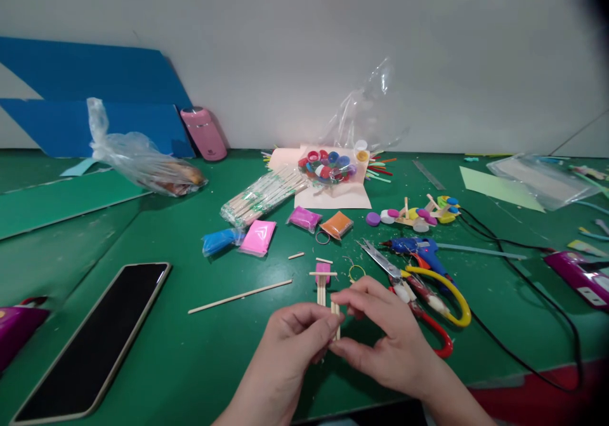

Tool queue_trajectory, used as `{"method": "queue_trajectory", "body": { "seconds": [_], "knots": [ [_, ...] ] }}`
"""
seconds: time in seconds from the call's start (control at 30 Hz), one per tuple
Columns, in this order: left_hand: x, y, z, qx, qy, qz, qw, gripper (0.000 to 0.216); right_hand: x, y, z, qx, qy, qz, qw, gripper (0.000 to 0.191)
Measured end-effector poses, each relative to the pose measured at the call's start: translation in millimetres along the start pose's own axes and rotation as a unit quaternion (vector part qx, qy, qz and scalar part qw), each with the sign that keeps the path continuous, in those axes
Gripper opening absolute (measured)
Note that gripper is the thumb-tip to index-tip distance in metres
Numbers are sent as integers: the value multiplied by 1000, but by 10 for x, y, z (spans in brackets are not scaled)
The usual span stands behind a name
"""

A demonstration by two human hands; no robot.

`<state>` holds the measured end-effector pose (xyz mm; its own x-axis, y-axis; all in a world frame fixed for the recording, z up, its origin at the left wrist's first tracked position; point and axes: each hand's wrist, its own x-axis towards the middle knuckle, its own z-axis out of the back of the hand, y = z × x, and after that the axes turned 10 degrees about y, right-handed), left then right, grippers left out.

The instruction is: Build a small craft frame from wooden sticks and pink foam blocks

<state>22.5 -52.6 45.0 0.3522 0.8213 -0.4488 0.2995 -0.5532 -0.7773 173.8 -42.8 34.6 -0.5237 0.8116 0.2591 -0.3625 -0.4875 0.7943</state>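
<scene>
My left hand pinches short wooden sticks between thumb and fingers, low over the table's front. My right hand grips the same sticks from the other side, its thumb at their lower end. Just beyond my fingers lies a small assembly of wooden sticks, with thin crosspieces and a pink piece at its far end. Whether the held sticks touch it, I cannot tell. A long wooden stick and a short stick piece lie to the left.
Scissors and a blue glue gun lie right of my hands, with a black cord beyond. A phone rests at left. Farther back are clay packets, bagged sticks, bottle caps and a cap-wheeled model.
</scene>
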Motion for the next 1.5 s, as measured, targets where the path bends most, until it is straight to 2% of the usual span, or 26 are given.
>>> {"method": "queue_trajectory", "body": {
  "seconds": [0.13, 0.3, 0.53, 0.77, 0.9, 1.03, 1.13, 1.2, 1.27, 1.33, 1.4, 1.43, 1.5],
  "knots": [
    [17, -17, -3, 17, -4, 9, 1000, 15, 6, 6, 19, 2, 20, 0, 1000, 37],
    [33, -32, -5, -11, -8, -1, 1000, 15, -27, -15, 33, -10, 40, -19, 999, 58],
    [35, -3, 26, 4, -8, -13, 1000, 16, -35, -9, 89, 50, 16, -42, 998, 23],
    [21, 3, 8, 37, -16, -17, 999, 17, 9, 20, 81, 38, -10, -74, 996, 17],
    [11, -14, 19, 41, -47, -40, 997, 16, -61, -71, 144, -6, -70, -121, 990, 17],
    [11, -59, 116, 34, -63, -51, 996, 16, -198, -231, 250, -46, -106, -183, 976, 16],
    [64, -134, 250, 86, -82, -99, 988, 15, -275, -315, 286, -76, -114, -203, 969, 17],
    [140, -200, 349, 210, -117, -150, 959, 14, -277, -320, 270, -79, -102, -205, 970, 16],
    [241, -263, 437, 361, -132, -187, 904, 16, -232, -287, 230, -77, -83, -192, 975, 16],
    [346, -308, 499, 508, -117, -201, 829, 18, -157, -235, 187, -78, -74, -166, 980, 15],
    [435, -324, 530, 671, -90, -161, 719, 23, -78, -189, 155, -76, -76, -141, 984, 15],
    [471, -321, 534, 714, -82, -143, 680, 24, -45, -175, 145, -72, -77, -133, 986, 15],
    [524, -299, 528, 759, -81, -119, 635, 25, -1, -162, 138, -67, -76, -126, 987, 15]
  ]
}}
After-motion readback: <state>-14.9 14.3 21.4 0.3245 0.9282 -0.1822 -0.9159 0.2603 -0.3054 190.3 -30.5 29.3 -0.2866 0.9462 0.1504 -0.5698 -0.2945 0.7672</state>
